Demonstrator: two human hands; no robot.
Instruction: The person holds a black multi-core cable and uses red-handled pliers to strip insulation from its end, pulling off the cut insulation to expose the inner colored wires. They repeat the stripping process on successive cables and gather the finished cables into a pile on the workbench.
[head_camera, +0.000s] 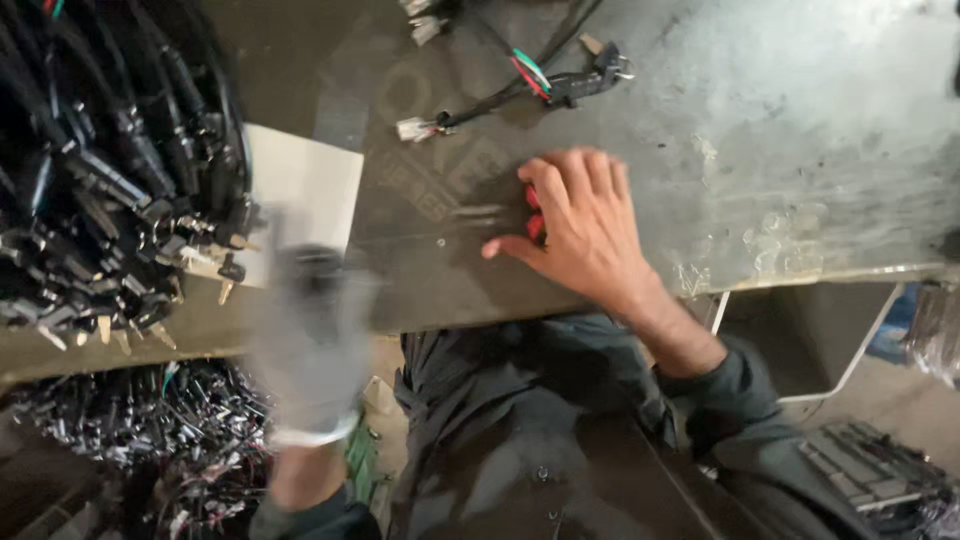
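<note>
My right hand (580, 225) lies palm down on the worn metal tabletop (800, 150), its fingers bent over a small red object (534, 212) that is mostly hidden beneath them. My left hand (312, 335) wears a grey glove and is blurred by motion near the table's front edge, below a white sheet (300, 180). A dark shape shows at its fingertips; I cannot tell whether the hand grips it. A black switch assembly with a key and coloured wires (560, 82) lies on the table beyond my right hand.
A big heap of black key-switch harnesses (110, 180) covers the table's left side. More such parts fill a bin (140, 420) under the table at left. A white metal frame (850, 360) and a dark crate (870, 470) sit at lower right.
</note>
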